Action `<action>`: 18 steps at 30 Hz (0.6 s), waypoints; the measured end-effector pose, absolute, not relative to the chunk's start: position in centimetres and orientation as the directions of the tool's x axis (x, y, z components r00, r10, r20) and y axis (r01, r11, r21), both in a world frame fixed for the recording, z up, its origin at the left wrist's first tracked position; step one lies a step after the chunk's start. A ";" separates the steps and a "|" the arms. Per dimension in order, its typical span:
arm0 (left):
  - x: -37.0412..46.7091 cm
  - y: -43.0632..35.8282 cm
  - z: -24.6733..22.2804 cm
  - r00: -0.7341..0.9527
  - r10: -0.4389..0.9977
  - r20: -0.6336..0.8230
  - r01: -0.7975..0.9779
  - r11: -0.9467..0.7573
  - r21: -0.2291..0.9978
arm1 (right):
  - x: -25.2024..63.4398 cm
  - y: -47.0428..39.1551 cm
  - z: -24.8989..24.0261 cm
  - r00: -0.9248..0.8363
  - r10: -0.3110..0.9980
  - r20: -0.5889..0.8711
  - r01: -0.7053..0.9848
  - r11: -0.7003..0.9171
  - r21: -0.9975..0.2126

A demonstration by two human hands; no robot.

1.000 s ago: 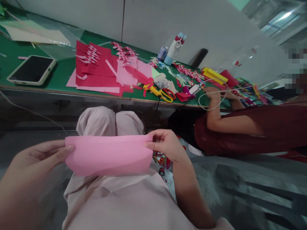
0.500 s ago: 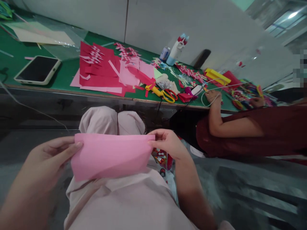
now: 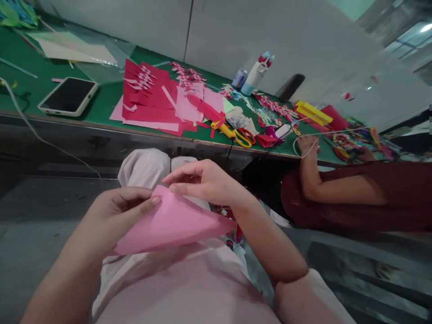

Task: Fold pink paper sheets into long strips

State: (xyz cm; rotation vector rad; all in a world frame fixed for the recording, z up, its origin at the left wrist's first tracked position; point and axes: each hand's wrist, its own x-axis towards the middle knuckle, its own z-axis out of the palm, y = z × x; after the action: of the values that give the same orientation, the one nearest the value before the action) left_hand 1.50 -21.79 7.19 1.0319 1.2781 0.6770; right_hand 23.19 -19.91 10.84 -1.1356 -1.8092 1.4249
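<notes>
A pink sheet of paper (image 3: 175, 225) lies over my lap, its top edge narrowed to a short tip and its right corner pointing out to the side. My left hand (image 3: 124, 216) pinches the sheet near that tip, thumb on the front. At the tip's right side, my right hand (image 3: 202, 182) has its thumb on the paper, with the index finger stretched out above. Part of the paper's lower left is behind my left hand.
On the green table (image 3: 20, 90) are a phone (image 3: 69, 96), red sheets (image 3: 148, 99), yellow scissors (image 3: 241, 137), a white bottle (image 3: 256, 74) and woven paper strips. A person (image 3: 354, 193) in dark red works at the right, a hand near a white cord.
The pink sheet was held wide by its two upper corners; now its top is drawn together. My right hand has moved left and up, close to my left hand, which has shifted right.
</notes>
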 end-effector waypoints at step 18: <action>2.3 -23.2 9.9 0.268 0.909 -0.319 0.172 0.281 0.944 | 22.7 -19.5 12.1 -0.618 0.767 -0.173 0.100 -0.141 -0.985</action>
State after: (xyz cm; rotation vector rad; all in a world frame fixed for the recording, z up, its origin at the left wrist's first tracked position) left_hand 2.31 -23.21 9.89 1.1950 1.2095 0.7040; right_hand 22.68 -19.52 12.10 -0.9744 -1.6481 1.8102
